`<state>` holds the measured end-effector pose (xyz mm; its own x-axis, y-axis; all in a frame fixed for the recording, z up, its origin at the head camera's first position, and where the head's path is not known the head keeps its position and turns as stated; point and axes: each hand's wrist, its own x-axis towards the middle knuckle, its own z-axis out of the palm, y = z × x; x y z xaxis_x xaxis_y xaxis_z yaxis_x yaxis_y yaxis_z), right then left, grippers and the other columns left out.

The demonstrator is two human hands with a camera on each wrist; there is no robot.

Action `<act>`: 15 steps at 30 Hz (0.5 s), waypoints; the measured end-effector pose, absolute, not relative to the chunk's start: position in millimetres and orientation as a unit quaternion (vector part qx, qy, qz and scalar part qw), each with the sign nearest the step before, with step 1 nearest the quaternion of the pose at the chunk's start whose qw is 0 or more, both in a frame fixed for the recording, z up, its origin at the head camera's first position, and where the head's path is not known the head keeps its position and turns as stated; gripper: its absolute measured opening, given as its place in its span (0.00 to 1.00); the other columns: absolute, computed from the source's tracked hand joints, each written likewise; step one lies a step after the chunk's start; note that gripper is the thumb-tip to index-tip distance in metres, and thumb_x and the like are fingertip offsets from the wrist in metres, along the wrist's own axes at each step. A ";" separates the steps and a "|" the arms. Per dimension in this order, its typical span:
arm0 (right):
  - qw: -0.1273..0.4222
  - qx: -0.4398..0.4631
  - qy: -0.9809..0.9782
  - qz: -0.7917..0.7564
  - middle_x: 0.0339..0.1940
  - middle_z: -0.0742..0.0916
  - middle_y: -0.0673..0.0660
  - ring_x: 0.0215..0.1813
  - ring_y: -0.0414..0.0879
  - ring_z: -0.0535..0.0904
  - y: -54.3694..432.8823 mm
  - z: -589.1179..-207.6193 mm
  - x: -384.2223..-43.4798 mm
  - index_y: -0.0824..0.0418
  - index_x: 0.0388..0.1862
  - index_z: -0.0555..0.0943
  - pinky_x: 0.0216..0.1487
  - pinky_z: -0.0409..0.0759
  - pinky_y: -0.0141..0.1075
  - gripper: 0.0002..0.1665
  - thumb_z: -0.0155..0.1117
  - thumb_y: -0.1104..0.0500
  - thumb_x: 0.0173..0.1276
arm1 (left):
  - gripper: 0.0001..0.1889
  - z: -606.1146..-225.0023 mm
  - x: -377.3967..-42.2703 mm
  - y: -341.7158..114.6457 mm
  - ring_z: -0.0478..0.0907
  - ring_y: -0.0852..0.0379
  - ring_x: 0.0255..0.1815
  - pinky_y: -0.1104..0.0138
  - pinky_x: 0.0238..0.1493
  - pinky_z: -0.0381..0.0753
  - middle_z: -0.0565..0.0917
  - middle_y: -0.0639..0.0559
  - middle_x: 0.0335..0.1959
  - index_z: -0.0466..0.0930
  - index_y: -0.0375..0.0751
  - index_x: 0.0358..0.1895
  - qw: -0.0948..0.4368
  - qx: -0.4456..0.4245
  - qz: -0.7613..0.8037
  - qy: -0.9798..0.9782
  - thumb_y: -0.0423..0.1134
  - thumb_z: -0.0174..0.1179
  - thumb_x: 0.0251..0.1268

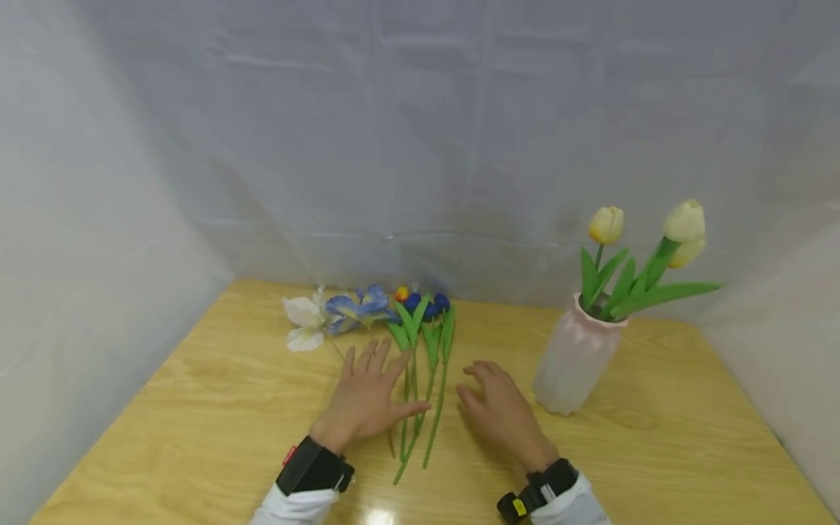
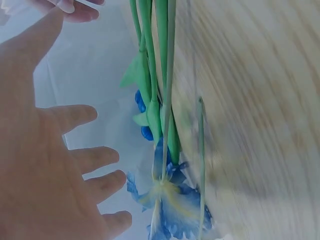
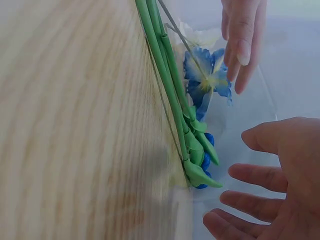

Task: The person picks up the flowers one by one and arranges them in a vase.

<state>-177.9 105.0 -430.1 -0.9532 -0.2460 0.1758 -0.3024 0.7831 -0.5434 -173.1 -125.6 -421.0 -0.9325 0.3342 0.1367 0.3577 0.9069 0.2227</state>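
My left hand [image 1: 367, 397] spreads its fingers just over the stems of the flowers lying on the table, holding nothing. To their right, my right hand [image 1: 499, 405] hovers with relaxed, slightly bent fingers and an empty palm. Between and beyond the hands lie several blue tulips [image 1: 430, 312] with green leaves and long stems [image 1: 438, 412]. A blue iris [image 1: 361, 306] and a white flower [image 1: 305, 321] lie at their left. In the left wrist view, the blue iris [image 2: 175, 202] and the green stems [image 2: 150, 60] are beside the spread fingers [image 2: 97, 157].
A pale pink ribbed vase [image 1: 577, 361] stands at the right of the wooden table [image 1: 197, 430], holding white-yellow tulips [image 1: 685, 222] with broad leaves. An orange-yellow bud [image 1: 402, 294] lies among the blue tulips. A grey cloth backdrop [image 1: 420, 146] hangs behind the table's far edge.
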 end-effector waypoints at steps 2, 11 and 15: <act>0.039 0.142 -0.942 0.302 0.63 0.75 0.63 0.63 0.58 0.70 102.4 -431.3 -179.8 0.62 0.56 0.78 0.62 0.70 0.53 0.22 0.58 0.49 0.71 | 0.47 -421.3 -172.3 -128.3 0.47 0.36 0.73 0.40 0.69 0.39 0.54 0.34 0.73 0.60 0.47 0.73 0.049 -0.175 -0.129 -0.975 0.75 0.49 0.55; 0.036 0.140 -0.942 0.303 0.62 0.75 0.63 0.63 0.58 0.70 97.1 -435.3 -186.8 0.63 0.57 0.78 0.63 0.69 0.53 0.22 0.57 0.50 0.71 | 0.46 -424.3 -175.6 -135.0 0.47 0.36 0.73 0.41 0.69 0.40 0.55 0.34 0.73 0.61 0.47 0.73 0.044 -0.173 -0.127 -0.976 0.74 0.50 0.57; 0.049 0.145 -0.939 0.309 0.60 0.77 0.62 0.62 0.56 0.72 93.0 -436.8 -194.1 0.63 0.55 0.78 0.62 0.70 0.51 0.20 0.57 0.51 0.71 | 0.45 -421.2 -181.8 -136.1 0.48 0.36 0.73 0.41 0.70 0.41 0.56 0.35 0.73 0.62 0.46 0.72 0.047 -0.173 -0.128 -0.975 0.72 0.51 0.57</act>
